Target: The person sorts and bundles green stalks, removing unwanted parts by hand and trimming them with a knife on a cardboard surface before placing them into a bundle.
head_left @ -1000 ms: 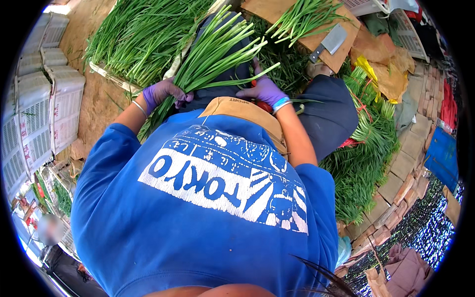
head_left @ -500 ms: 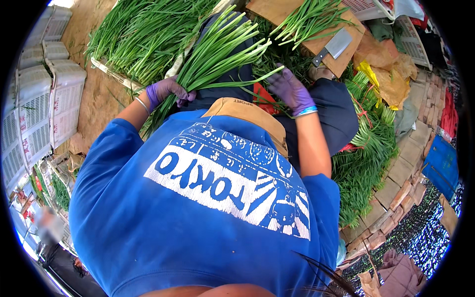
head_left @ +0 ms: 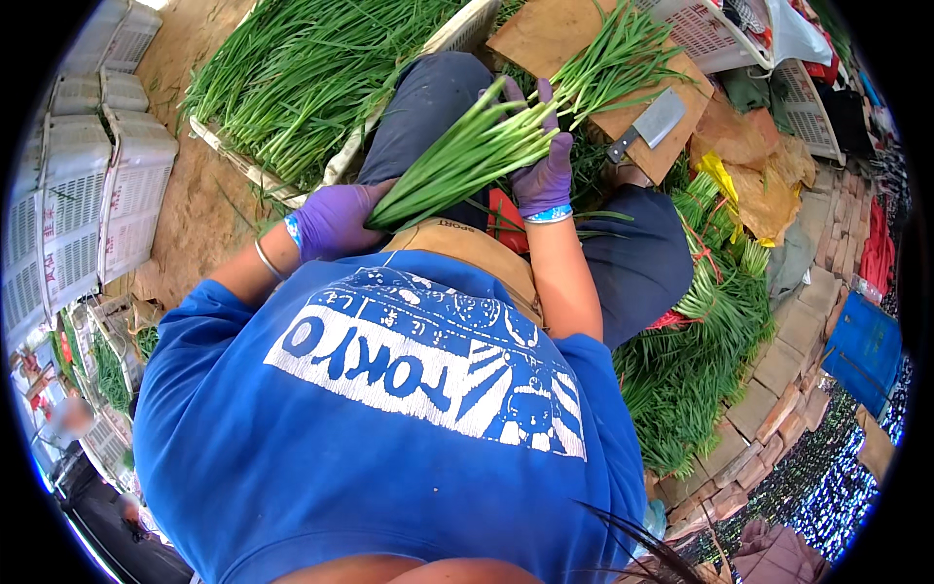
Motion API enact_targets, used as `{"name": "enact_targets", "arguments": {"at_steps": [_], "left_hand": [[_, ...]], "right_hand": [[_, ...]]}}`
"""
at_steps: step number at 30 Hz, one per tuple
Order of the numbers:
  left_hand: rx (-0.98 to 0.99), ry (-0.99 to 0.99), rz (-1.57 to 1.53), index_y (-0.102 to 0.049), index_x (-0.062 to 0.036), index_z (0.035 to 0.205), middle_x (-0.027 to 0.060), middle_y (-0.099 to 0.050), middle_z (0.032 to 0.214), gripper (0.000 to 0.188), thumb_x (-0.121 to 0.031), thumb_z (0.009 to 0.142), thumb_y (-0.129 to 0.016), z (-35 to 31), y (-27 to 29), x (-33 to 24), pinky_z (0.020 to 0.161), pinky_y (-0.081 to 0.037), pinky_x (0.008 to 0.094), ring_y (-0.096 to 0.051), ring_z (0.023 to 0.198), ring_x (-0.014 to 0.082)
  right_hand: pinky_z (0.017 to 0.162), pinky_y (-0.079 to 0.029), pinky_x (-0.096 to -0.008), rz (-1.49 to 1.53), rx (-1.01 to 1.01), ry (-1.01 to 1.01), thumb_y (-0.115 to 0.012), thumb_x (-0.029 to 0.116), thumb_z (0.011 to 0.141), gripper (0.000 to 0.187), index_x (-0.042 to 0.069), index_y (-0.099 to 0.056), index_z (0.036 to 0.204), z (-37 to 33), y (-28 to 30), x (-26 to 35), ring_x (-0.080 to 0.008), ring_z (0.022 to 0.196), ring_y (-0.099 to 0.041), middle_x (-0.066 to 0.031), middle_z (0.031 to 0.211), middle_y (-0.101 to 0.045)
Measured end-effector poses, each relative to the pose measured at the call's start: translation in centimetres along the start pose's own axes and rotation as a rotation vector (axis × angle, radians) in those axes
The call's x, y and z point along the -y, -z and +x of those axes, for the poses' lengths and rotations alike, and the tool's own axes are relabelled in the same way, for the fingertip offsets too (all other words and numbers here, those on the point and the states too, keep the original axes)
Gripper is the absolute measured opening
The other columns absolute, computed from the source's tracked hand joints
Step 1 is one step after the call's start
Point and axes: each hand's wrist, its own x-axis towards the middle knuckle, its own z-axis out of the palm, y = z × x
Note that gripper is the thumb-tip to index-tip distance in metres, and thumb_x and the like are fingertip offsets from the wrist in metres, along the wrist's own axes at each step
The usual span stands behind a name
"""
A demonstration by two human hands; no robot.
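Note:
A loose bunch of garlic chives [head_left: 462,161] lies slanted above my lap, pale stem ends toward the upper right. My left hand [head_left: 341,219], in a purple glove, is closed round the leafy lower end. In a matching glove, my right hand [head_left: 540,180] is by the stem ends, fingers apart and pointing up, with stems lying across its palm. More garlic chives [head_left: 623,63] are spread over a wooden board [head_left: 535,39] just beyond. On that board rests a cleaver [head_left: 657,119] with a dark handle.
A white crate heaped with garlic chives [head_left: 311,88] stands ahead on the left. Tied bundles of chives [head_left: 681,380] lie by my right knee, beside a brick edging [head_left: 778,389]. Stacked white plastic crates [head_left: 78,204] line the far left. Brown paper [head_left: 759,156] lies at the right.
The bunch has tipped lower and to the right. My right hand has moved up and left to its stem ends, where it was apart before. My left hand still grips the leaves.

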Motion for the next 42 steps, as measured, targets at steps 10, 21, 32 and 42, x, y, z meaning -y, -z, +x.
{"name": "enact_targets", "arguments": {"at_steps": [10, 21, 32, 42], "left_hand": [[-0.164, -0.273, 0.191, -0.042, -0.0062, 0.122, 0.0168, -0.059, 0.093, 0.068, -0.03, 0.064, -0.067, -0.7, 7.0, -1.2, 0.067, -0.047, 0.0354, -0.059, 0.077, 0.029], [-0.603, -0.603, 0.209, -0.062, -0.0205, 0.099, 0.0056, -0.057, 0.064, 0.024, -0.025, 0.076, -0.06, 6.8, 7.4, -6.5, 0.052, -0.044, 0.0314, -0.055, 0.056, 0.024], [-0.472, -0.563, 0.199, -0.063, -0.0119, 0.092, 0.0076, -0.061, 0.076, 0.02, -0.021, 0.076, -0.056, 9.1, 5.1, -6.0, 0.06, -0.046, 0.034, -0.058, 0.068, 0.0262], [-0.395, -0.707, 0.313, -0.06, -0.0082, 0.078, 0.0081, -0.059, 0.074, 0.01, -0.015, 0.074, -0.053, 9.2, 4.1, -5.3, 0.057, -0.046, 0.0345, -0.057, 0.067, 0.0261]], "right_hand": [[0.077, -0.049, -0.0415, 0.107, -0.104, -0.081, -0.061, 0.008, 0.069, 0.073, 0.007, -0.024, 0.132, -0.9, -0.3, 0.8, -0.0225, 0.081, -0.059, -0.0104, 0.095, -0.058], [0.092, -0.038, -0.037, 0.04, 0.015, -0.039, -0.057, 0.004, 0.069, 0.071, 0.002, -0.024, 0.132, -1.2, -1.4, 1.6, -0.0272, 0.11, -0.045, -0.0209, 0.123, -0.041], [0.098, -0.031, -0.0325, -0.159, 0.055, -0.084, -0.055, 0.003, 0.074, 0.062, -0.002, -0.027, 0.129, -1.9, -3.0, 2.5, -0.0233, 0.113, -0.043, -0.0193, 0.127, -0.039], [0.097, -0.03, -0.0317, -0.363, 0.055, -0.076, -0.061, 0.015, 0.072, 0.058, -0.003, -0.04, 0.122, -3.0, -1.8, 1.9, -0.0211, 0.112, -0.043, -0.0132, 0.123, -0.045]]}}
